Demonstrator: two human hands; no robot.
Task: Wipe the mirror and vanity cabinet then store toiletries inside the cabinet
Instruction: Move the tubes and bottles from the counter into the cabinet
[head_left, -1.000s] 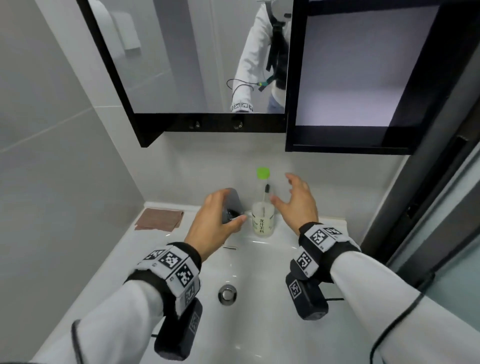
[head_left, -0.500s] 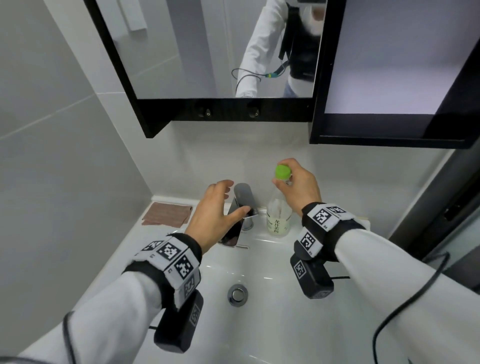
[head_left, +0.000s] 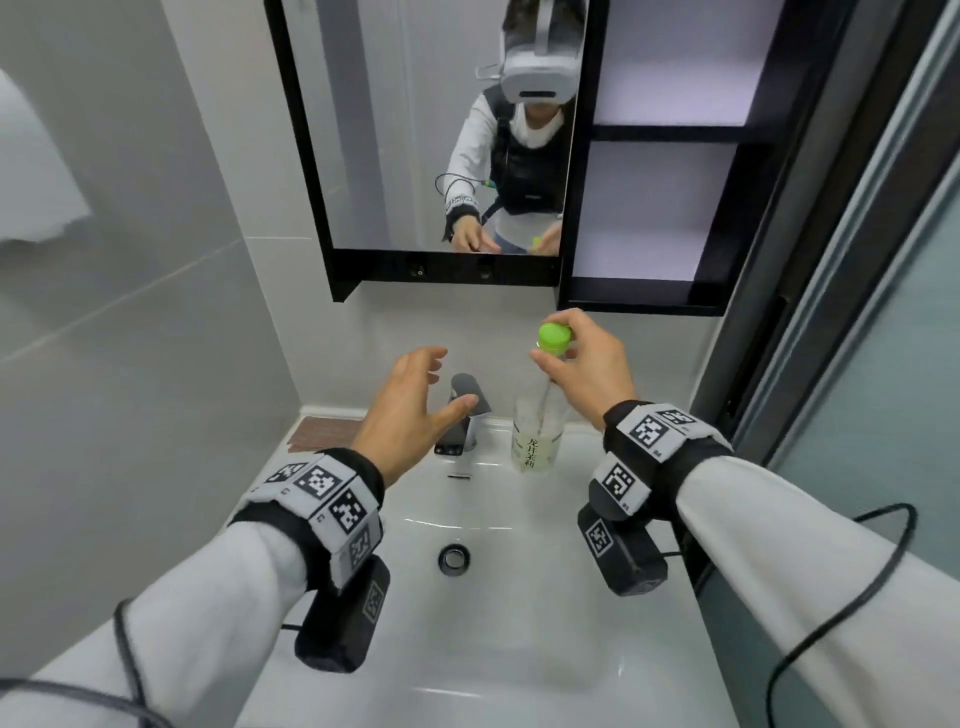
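A clear bottle (head_left: 535, 441) with a green cap (head_left: 554, 338) and pale liquid stands at the back of the white sink (head_left: 493, 623), right of the faucet (head_left: 465, 415). My right hand (head_left: 587, 364) grips the bottle at its neck, just below the cap. My left hand (head_left: 410, 410) hovers open in front of the faucet, fingers spread, holding nothing. Above, the black-framed mirror (head_left: 415, 130) hangs on the wall. To its right the vanity cabinet (head_left: 665, 208) stands open with bare white shelves.
A brown cloth (head_left: 319, 434) lies on the sink's back left corner. The drain (head_left: 454, 558) sits mid-basin. Grey tiled wall runs along the left, and a dark door frame with frosted glass (head_left: 872, 364) runs along the right.
My right hand has closed on the bottle's neck and the view has tilted up, showing more of the mirror and cabinet shelves. My left hand stays open near the faucet.
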